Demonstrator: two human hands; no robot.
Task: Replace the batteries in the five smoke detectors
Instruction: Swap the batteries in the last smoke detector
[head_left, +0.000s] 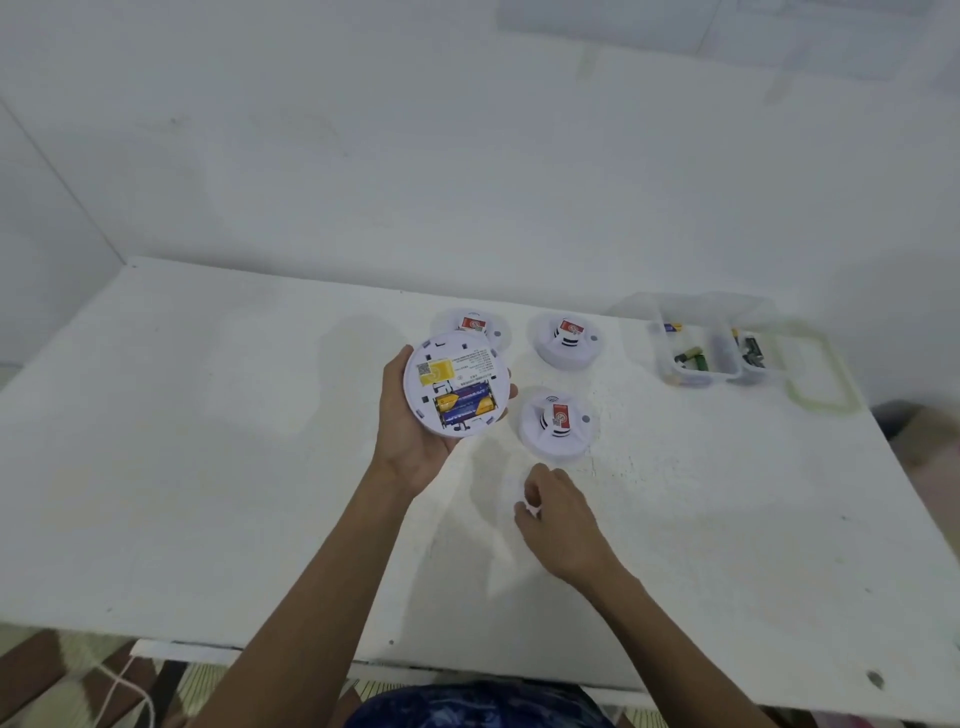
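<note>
White wall (363, 130) stands behind a white, scuffed surface (208, 467) that fills the lower view. Just left of centre, the left hand (410, 431) cradles the open detector (454, 384) from below, back side up, with its fingers curled round the rim. Two batteries (465, 408), blue and gold, lie side by side in its bay, under a yellow label.

At 12 o'clock from it a second detector (475, 325) sits on the surface, partly hidden by it. A third detector (563, 340) lies at 2 o'clock and a fourth detector (556, 423) just beside it at 4 o'clock, both dome up.

The right hand (561, 519) rests on the surface at 6 o'clock from the fourth detector, with fingers curled toward the thumb. Whether it pinches something white I cannot tell.

Well off at 3 o'clock, clear boxes (696, 353) hold loose cells (693, 358), and a green-rimmed lid (815, 379) lies beside them.
</note>
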